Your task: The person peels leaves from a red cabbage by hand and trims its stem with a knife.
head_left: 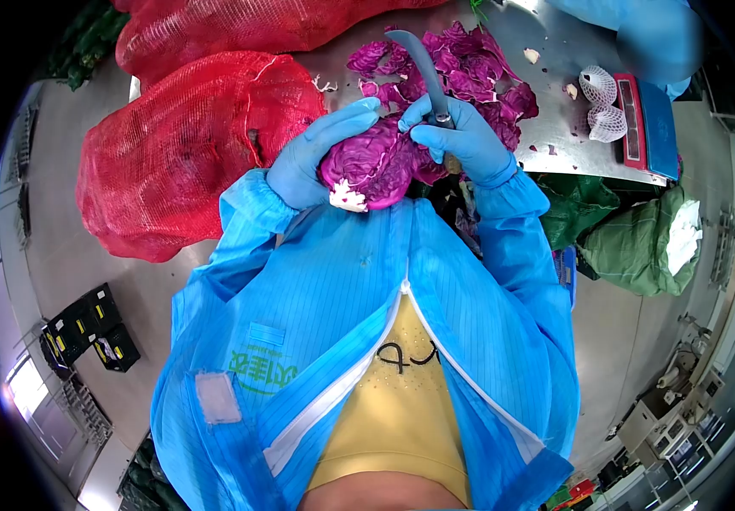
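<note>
A purple cabbage (373, 163), with a pale cut stem end at its lower left, is held close to my chest. My left hand (314, 152), in a blue glove, is wrapped round its left side. In my gloved right hand (468, 140) is a knife (425, 68) with a curved blade, pointing up and away from me. That hand's thumb and forefinger are at the cabbage's right edge, beside a purple leaf; whether they pinch it is hard to tell. Beyond both hands lies a heap of loose purple cabbage leaves (478, 64) on the metal table (555, 94).
Red mesh sacks (188, 153) lie at the left and along the back. A blue and red scale (647, 128) and white foam nets (603, 102) are at the table's right. Another person's blue sleeve (606, 13) shows at top right. Green sacks (640, 243) stand below the table edge.
</note>
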Demonstrator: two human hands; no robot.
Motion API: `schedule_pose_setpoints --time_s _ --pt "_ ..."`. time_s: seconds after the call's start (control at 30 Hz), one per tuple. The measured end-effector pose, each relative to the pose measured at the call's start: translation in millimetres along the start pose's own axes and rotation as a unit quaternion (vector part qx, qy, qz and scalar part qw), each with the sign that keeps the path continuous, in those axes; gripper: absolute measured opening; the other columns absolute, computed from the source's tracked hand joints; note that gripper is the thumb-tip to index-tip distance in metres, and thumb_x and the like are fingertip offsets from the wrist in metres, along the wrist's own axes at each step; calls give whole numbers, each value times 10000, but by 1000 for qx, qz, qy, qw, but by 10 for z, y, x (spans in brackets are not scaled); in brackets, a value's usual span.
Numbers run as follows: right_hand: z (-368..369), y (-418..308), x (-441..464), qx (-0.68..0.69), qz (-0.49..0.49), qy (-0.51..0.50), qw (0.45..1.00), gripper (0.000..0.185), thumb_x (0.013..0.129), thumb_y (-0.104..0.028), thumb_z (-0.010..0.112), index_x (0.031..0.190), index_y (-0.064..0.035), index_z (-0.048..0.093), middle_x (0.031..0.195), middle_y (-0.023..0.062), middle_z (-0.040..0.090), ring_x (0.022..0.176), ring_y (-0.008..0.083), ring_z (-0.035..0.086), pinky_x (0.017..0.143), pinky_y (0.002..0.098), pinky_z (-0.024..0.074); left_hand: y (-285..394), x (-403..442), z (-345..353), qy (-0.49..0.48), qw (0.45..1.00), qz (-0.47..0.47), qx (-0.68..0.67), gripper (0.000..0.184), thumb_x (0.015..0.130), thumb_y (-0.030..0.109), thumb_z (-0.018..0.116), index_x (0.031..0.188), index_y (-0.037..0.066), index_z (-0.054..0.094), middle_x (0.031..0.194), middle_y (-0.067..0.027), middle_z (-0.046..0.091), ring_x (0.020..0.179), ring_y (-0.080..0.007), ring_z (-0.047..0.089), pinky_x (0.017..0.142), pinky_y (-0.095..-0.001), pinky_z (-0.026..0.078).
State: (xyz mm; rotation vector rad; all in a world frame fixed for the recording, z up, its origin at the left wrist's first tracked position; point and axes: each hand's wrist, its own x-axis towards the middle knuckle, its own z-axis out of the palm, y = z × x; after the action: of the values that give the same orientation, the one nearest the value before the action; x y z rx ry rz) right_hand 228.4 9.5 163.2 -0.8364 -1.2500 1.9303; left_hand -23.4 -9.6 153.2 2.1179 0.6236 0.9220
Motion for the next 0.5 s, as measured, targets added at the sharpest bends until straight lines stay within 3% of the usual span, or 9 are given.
schedule_pose_setpoints --time_s 0.07,0.2,0.33,0.4,0.5 --pt "-30 -5 24 -110 -18 6 994 202 807 -202 688 929 -47 643 734 -3 577 582 53 499 542 205 399 22 21 -24 -12 999 17 24 901 570 174 852 1344 122 393 1397 -160 387 1298 -319 377 1051 -402 352" --pt "-40 -84 33 -132 -27 -15 991 164 796 -176 688 898 -54 645 762 -1 579 626 61 500 548 225 387 28 58 -17 -18 999 26 19 904 566 153 852 1344 122 392 1400 -155 386 1293 -312 384 1057 -392 347" --pt "-38 -90 55 -101 -45 -24 994 134 797 -159 678 878 -56 650 763 3 577 643 66 503 555 233 392 12 28 63 4 998 -7 -55 889 578 128 850 1342 138 396 1403 -154 379 1291 -306 387 1065 -390 339" --pt "-72 -43 98 -83 -93 -46 991 140 823 -158 661 903 -45 646 893 28 533 705 81 518 567 227 414 -6 26 95 20 998 -9 -62 878 582 128 851 1336 142 403 1399 -155 381 1292 -304 386 1065 -391 339" --pt "-40 -62 92 -67 -92 -32 993 122 821 -141 661 900 -49 647 905 29 537 722 85 521 582 229 421 -48 13 149 45 995 -17 -90 855 592 128 849 1325 136 410 1385 -160 393 1290 -303 388 1068 -393 335"
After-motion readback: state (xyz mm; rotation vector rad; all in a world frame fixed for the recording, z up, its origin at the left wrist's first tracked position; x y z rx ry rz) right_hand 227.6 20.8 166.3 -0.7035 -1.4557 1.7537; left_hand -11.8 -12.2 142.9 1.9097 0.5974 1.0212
